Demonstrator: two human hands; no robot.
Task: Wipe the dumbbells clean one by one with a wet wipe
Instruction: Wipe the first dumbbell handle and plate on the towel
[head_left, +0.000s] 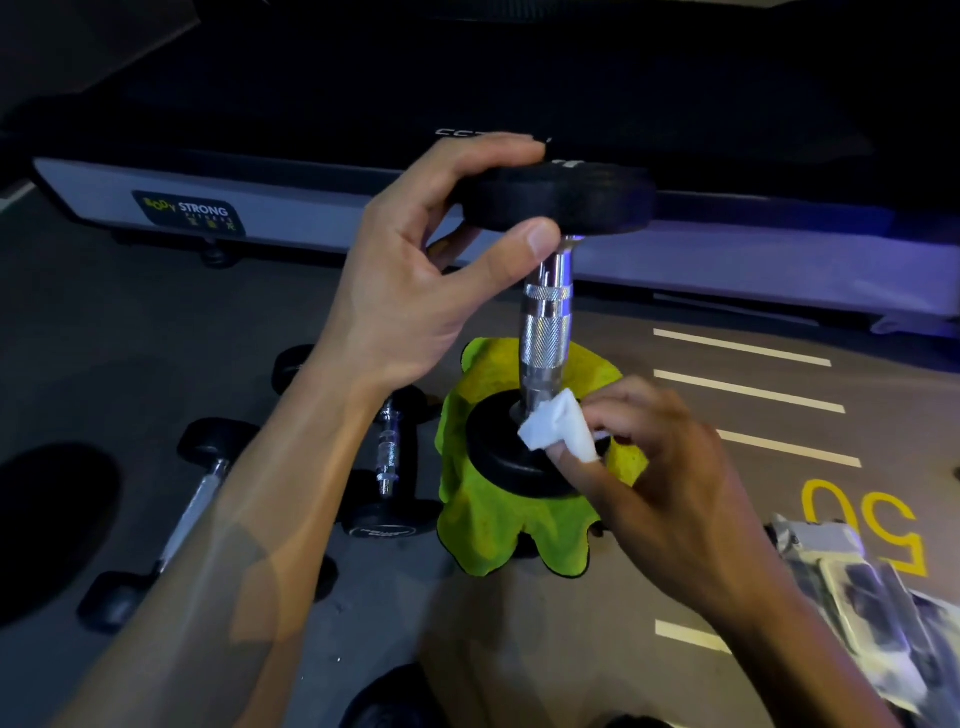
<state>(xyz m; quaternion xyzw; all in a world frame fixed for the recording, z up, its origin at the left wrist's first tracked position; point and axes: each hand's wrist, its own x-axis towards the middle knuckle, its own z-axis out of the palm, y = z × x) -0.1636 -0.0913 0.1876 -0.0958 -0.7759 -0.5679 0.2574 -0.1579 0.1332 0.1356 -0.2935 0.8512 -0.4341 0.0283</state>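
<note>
I had the dumbbell standing upright on end, its lower black head resting on a bright yellow-green cloth spread on the grey floor. My left hand gripped the upper head from the side, fingers curled over the top edge and my thumb pressed against the underside of the rim, just beside the chrome handle. My right hand pinched a folded white wet wipe between thumb and fingertips, and the wipe was pressed where the knurled handle meets the lower head, touching both. To the left of the cloth lay two more dumbbells on the floor: a short one just beside the cloth, partly behind my left forearm, and a longer one farther left, lying at a slant. Beyond them ran the pale base of a machine carrying a "BODY STRONG" label. White stripes and a yellow number were painted on the floor to my right, and near my right wrist lay some crinkled packets, too blurred to read.
</note>
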